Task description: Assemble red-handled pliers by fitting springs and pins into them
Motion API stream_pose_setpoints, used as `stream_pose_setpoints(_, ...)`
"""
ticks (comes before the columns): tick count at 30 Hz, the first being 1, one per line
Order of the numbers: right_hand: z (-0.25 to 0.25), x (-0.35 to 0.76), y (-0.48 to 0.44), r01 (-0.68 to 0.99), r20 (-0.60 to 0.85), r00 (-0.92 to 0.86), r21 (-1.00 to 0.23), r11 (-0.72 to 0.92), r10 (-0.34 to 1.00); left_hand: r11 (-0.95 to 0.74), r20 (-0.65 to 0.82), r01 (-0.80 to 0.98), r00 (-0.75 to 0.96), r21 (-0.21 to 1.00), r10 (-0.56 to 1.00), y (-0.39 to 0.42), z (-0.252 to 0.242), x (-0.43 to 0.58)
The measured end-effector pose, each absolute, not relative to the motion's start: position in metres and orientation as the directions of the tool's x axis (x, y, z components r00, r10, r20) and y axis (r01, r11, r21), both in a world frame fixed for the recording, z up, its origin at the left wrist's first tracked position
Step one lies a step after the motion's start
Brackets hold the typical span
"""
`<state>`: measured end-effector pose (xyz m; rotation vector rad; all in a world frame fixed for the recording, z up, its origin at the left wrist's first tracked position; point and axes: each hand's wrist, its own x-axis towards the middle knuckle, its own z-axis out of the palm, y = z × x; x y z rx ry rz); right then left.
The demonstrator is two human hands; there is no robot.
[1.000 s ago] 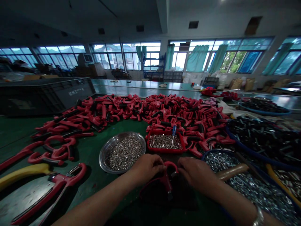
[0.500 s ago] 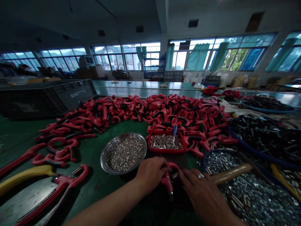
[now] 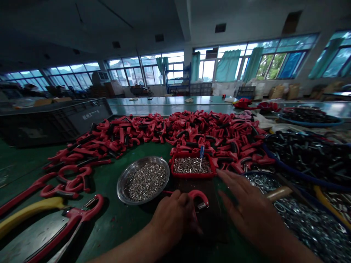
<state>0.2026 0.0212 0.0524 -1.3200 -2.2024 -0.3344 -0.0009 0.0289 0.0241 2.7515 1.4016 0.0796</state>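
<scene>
My left hand is closed around a red hooked plastic handle. A small metal spring shows at the inner side of the hook, while my fingers cover much of the handle's body. To the right, my right hand is apart from the handle, fingers spread and nothing visible in them. Its fingertips are near the right end of a red tray of small metal pins, where a blue-handled tool stands. Left of the tray sits a steel bowl of small metal pieces.
Red handles lie heaped across the bench. At left are an assembled red-handled tool, a yellow handle and a grey crate. A hammer's wooden handle rests over metal rings; dark parts fill a basin behind.
My right hand has left the handle and moved up and right, toward the red tray. My left hand has shifted down slightly, and the handle has turned in its grasp.
</scene>
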Motion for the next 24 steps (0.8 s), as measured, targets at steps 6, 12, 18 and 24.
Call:
stream_pose_setpoints(6,0.038,0.192,0.019,0.844,0.370,-0.507,0.031,0.535,0.779,-0.533,0.087,0.835,0.526,0.141,0.846,0.017,0.009,-0.010)
stream_pose_setpoints(12,-0.006,0.190,0.009,0.854,0.323,-0.489,-0.014,0.520,0.810,-0.472,0.163,0.860,0.446,0.194,0.880,0.009,-0.016,-0.007)
stream_pose_setpoints(18,0.007,0.192,0.015,0.828,0.334,-0.510,-0.061,0.558,0.793,-0.497,0.142,0.838,0.476,0.228,0.868,0.013,0.012,-0.005)
stream_pose_setpoints(24,0.017,0.201,0.025,0.777,0.197,-0.545,-0.248,0.579,0.815,-0.405,-0.299,0.767,0.590,0.498,0.750,0.049,0.075,-0.011)
